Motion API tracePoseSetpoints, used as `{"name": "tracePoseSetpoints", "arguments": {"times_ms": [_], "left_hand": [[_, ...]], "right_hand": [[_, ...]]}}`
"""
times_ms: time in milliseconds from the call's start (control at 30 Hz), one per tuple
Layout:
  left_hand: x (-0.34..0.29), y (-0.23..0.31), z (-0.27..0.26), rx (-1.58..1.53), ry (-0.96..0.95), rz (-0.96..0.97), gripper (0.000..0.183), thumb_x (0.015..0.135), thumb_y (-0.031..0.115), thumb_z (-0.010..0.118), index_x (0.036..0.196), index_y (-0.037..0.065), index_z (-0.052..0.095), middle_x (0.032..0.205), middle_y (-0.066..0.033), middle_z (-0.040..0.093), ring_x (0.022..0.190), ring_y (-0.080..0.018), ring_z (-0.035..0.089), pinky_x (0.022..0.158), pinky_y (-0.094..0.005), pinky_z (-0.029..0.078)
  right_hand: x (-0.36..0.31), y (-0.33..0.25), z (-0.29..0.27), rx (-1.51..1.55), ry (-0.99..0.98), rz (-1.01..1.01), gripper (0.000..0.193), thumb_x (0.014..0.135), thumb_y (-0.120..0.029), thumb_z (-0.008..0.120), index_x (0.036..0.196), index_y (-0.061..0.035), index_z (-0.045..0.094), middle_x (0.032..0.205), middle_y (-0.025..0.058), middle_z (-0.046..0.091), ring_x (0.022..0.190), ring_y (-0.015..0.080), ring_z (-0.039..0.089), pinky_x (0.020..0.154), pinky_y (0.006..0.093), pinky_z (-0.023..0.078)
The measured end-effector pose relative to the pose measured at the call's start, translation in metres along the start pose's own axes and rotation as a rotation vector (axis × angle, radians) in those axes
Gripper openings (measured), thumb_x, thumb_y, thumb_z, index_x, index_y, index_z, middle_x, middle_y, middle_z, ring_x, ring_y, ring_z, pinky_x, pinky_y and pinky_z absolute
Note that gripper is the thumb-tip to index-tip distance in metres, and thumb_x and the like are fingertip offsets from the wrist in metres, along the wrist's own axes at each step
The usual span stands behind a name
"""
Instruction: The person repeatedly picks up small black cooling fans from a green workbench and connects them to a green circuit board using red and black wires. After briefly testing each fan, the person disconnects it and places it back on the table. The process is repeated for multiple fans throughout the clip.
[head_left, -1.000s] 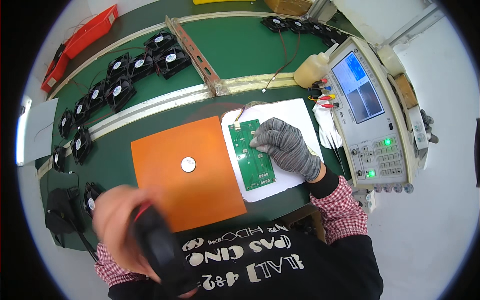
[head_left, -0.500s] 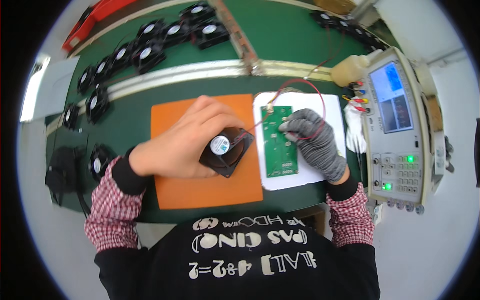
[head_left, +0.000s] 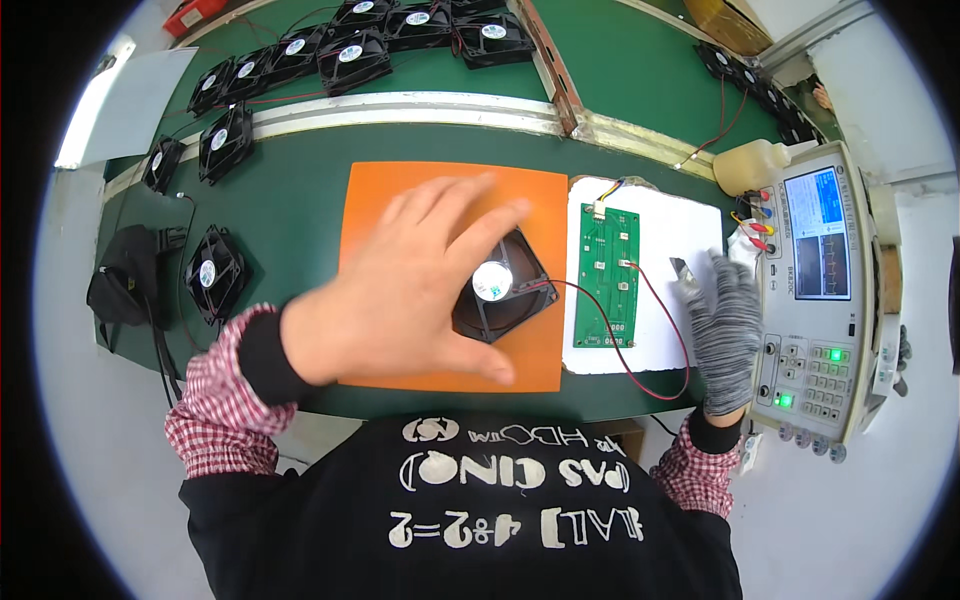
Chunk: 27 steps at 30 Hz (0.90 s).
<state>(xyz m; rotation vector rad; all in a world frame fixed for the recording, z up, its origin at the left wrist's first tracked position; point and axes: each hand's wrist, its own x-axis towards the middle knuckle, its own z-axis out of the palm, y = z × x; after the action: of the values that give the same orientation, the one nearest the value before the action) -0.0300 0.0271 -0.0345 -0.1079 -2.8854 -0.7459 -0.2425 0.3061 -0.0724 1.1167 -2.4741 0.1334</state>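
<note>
A black square cooling fan (head_left: 525, 262) with a white hub label lies on an orange mat (head_left: 455, 375). Over its left part hovers my bare left hand (head_left: 400, 280), fingers and thumb spread; whether it touches the fan I cannot tell. The fan's red-and-black cable (head_left: 625, 362) loops right to a connector on a green circuit board (head_left: 606, 285), which rests on a white pad (head_left: 655, 215). My right hand (head_left: 725, 335), in a grey knitted glove, lies open at the pad's right edge, fingers stretched out. By its thumb is a small dark, shiny piece (head_left: 682, 270), its kind unclear.
More fans (head_left: 355, 55) stand in rows behind the white rail (head_left: 400, 115); one fan (head_left: 215, 275) is at left near a black pouch (head_left: 130, 275). At right are a bench test instrument (head_left: 825, 300) with lit screen and a yellowish bottle (head_left: 750, 168).
My left hand has released the fan and spread its fingers. My right hand has moved from the circuit board to the right and opened. The cable now loops below the board; the view has shifted.
</note>
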Motion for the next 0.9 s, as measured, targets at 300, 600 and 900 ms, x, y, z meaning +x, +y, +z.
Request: {"name": "tracePoseSetpoints", "arguments": {"times_ms": [300, 600, 900], "left_hand": [[-0.024, 0.004, 0.033, -0.21, 0.171, 0.063, 0.105, 0.056, 0.038, 0.092, 0.139, 0.0, 0.04, 0.125, -0.0167, 0.054, 0.118, -0.0359, 0.048, 0.098, -0.0427, 0.042], [-0.027, 0.002, 0.046, -0.416, 0.121, -0.035, 0.098, 0.058, 0.04, 0.092, 0.135, 0.002, 0.044, 0.128, -0.0169, 0.049, 0.12, -0.0336, 0.049, 0.102, -0.0429, 0.04], [-0.028, 0.008, 0.05, -0.265, 0.19, -0.034, 0.086, 0.058, 0.036, 0.091, 0.123, -0.001, 0.049, 0.121, -0.0189, 0.052, 0.115, -0.0364, 0.051, 0.098, -0.0445, 0.043]], "right_hand": [[0.002, 0.003, -0.007, 0.641, -0.007, 0.058, 0.012, 0.083, 0.001, 0.066, 0.095, -0.0006, 0.065, 0.09, 0.0108, 0.059, 0.083, 0.024, 0.059, 0.076, 0.0333, 0.049], [-0.003, -0.104, -0.061, 0.644, -0.162, -0.284, 0.025, 0.08, -0.016, 0.075, 0.103, -0.0065, 0.068, 0.09, 0.0067, 0.061, 0.073, 0.0233, 0.064, 0.061, 0.036, 0.053], [-0.019, -0.112, -0.041, 0.487, -0.097, -0.323, 0.027, 0.081, -0.016, 0.074, 0.103, -0.002, 0.066, 0.088, 0.0094, 0.06, 0.068, 0.0244, 0.064, 0.055, 0.0353, 0.051]]}}
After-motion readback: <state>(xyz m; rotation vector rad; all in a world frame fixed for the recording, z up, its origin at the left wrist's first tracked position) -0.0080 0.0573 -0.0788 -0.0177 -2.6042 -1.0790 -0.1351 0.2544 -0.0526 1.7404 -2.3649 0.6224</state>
